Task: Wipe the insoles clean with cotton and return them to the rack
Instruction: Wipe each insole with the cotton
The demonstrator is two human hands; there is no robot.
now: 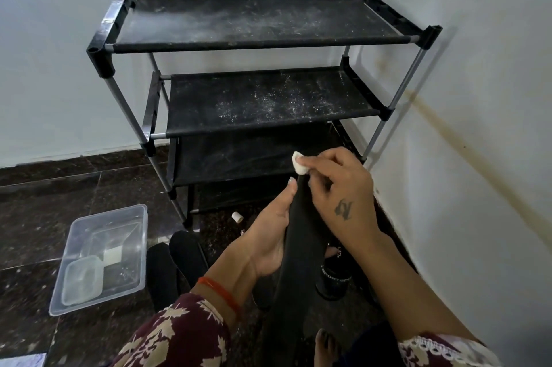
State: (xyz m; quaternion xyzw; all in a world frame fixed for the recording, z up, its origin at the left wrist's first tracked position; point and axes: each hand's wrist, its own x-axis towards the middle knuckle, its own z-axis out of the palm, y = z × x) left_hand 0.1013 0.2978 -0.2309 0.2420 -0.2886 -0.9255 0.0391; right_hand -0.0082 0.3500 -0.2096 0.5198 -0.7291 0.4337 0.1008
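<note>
The left hand [268,235] curls around a black insole [301,235] from the left, holding it upright; its lower end is lost between the sleeves. The right hand [337,187] pinches a white cotton piece [298,167] at the insole's top tip. Beyond stands the dusty rack [254,67], shelves bare.

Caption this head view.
Left hand holds black insole; right hand pinches white cotton pad before dusty black rack.

Head view, forward and down (wide-angle); close over hands; rack [254,67] beyond
</note>
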